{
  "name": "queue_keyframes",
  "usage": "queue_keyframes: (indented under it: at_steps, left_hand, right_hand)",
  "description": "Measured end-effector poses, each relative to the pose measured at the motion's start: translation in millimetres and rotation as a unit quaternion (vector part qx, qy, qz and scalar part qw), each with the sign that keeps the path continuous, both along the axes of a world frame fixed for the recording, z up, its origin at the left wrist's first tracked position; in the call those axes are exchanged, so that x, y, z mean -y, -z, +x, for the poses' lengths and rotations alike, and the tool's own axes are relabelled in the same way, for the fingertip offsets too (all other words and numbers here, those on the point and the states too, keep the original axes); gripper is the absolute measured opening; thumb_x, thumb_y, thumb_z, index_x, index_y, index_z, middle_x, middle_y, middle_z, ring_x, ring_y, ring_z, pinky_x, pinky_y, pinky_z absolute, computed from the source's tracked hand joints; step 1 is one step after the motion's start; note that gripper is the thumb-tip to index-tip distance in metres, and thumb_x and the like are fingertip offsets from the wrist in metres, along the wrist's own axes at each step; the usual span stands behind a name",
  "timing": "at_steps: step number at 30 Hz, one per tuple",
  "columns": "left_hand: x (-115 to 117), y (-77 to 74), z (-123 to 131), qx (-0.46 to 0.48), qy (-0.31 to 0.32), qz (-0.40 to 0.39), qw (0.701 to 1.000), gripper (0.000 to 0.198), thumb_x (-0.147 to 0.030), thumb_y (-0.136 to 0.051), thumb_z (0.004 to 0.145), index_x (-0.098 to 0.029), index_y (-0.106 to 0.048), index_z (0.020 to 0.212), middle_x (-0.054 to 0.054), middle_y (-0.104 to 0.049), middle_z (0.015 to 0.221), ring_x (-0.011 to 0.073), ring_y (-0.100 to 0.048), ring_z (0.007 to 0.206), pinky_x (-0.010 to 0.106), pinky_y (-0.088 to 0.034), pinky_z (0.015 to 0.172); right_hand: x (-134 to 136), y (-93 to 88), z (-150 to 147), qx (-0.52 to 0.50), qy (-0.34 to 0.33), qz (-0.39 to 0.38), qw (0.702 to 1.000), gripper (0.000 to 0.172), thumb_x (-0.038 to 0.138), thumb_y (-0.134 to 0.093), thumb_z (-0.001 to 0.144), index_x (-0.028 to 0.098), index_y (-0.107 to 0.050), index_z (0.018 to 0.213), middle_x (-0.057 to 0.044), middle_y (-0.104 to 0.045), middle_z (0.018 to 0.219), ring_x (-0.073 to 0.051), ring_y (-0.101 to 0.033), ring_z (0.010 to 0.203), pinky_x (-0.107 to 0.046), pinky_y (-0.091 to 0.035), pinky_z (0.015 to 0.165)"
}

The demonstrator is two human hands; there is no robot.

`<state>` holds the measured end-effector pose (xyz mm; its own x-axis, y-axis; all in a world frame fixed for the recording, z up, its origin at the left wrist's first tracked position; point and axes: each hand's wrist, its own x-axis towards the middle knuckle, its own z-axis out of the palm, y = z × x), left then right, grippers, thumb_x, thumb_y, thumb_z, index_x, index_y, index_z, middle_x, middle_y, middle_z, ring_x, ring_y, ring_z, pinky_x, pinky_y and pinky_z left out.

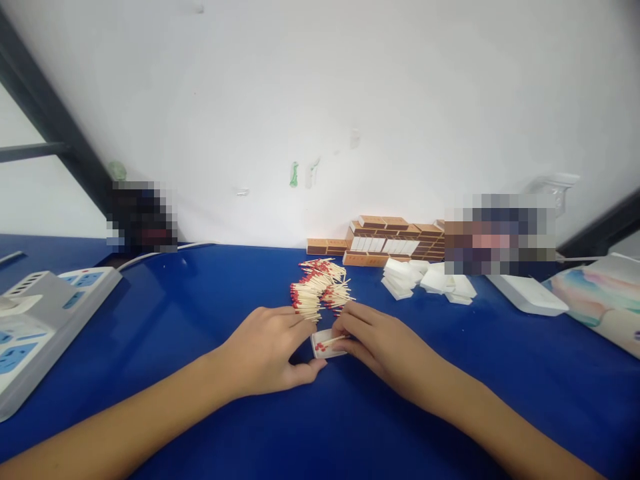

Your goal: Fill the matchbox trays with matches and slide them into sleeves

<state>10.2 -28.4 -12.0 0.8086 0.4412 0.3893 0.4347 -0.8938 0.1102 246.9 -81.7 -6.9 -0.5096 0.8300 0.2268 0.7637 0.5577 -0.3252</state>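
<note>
A small white matchbox tray (327, 353) lies on the blue table between my hands, with a few red-tipped matches (325, 344) in it. My left hand (275, 350) grips the tray's left end, thumb at the near side and fingers at the far side. My right hand (373, 333) is closed over the tray's right part, its fingertips pinching matches that lie inside. Just beyond the hands spreads a loose pile of matches (310, 293), red heads mostly to the left. The right fingers hide part of the tray.
Brown matchboxes (370, 258) are stacked along the wall at the back. White empty trays (400, 277) lie in a heap at the right, near a larger white box (530, 295) and a colourful pack (600, 300). A power strip (60, 333) stands at the left.
</note>
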Motion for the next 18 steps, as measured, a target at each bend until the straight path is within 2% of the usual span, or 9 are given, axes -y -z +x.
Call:
queue_keyframes:
  at_steps: [6, 11, 18]
  left_hand:
    - [1, -0.2, -1, -0.011, 0.000, -0.005, 1.000, 0.026, -0.043, -0.069, 0.089, -0.018, -0.070, 0.094, 0.001, -0.072, 0.078, 0.0224, -0.069, 0.073, 0.034, -0.048, 0.058]
    - [0, -1.2, -2, -0.008, -0.004, -0.010, 1.000, 0.028, -0.044, -0.069, 0.090, -0.017, -0.071, 0.101, 0.003, -0.075, 0.084, 0.0237, -0.072, 0.078, 0.034, -0.052, 0.063]
    - [0, -2.4, -2, -0.014, 0.000, -0.009, 1.000, 0.029, -0.043, -0.069, 0.090, -0.017, -0.071, 0.102, 0.003, -0.074, 0.081, 0.0232, -0.071, 0.075, 0.034, -0.051, 0.061]
  right_hand:
    - [1, -4.8, 5, -0.035, 0.000, -0.056, 0.998, 0.004, 0.021, -0.060, 0.102, 0.021, -0.064, 0.103, -0.004, -0.066, 0.103, -0.018, -0.064, 0.087, -0.029, -0.049, 0.073]
    - [2, -11.9, 12, -0.052, 0.004, -0.080, 0.995, 0.002, 0.023, -0.061, 0.102, 0.022, -0.063, 0.102, -0.001, -0.067, 0.097, -0.016, -0.062, 0.082, -0.028, -0.048, 0.071]
    - [2, -9.9, 10, -0.076, -0.002, -0.088, 0.993, 0.013, 0.015, -0.055, 0.102, 0.021, -0.065, 0.097, -0.002, -0.067, 0.096, -0.016, -0.064, 0.085, -0.029, -0.048, 0.075]
